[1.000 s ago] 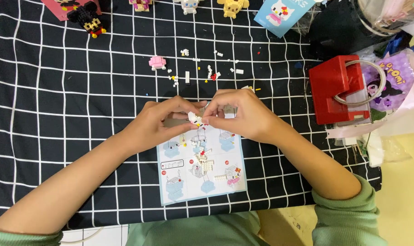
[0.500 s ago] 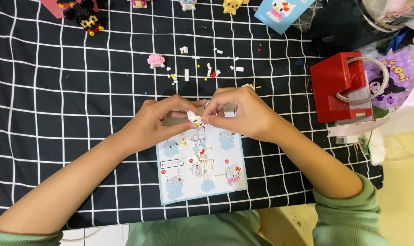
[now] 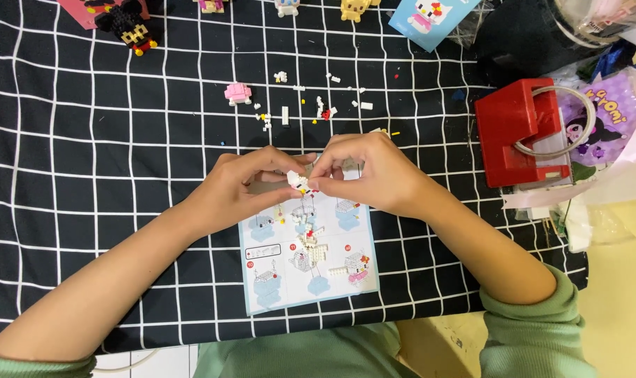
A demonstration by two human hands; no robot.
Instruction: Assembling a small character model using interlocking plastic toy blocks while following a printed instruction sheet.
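Both hands, left (image 3: 237,190) and right (image 3: 374,175), pinch a tiny white brick model (image 3: 298,182) just above the instruction sheet (image 3: 307,255). Tabletop's got a black grid cloth (image 3: 87,175), loose bricks (image 3: 318,108), and a red box (image 3: 514,133) off right.

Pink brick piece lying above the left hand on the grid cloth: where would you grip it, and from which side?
Pinch the pink brick piece across its left and right sides, coming straight down. It lies low on the cloth with bare fabric around it; the nearest loose white bricks sit apart, to its right.
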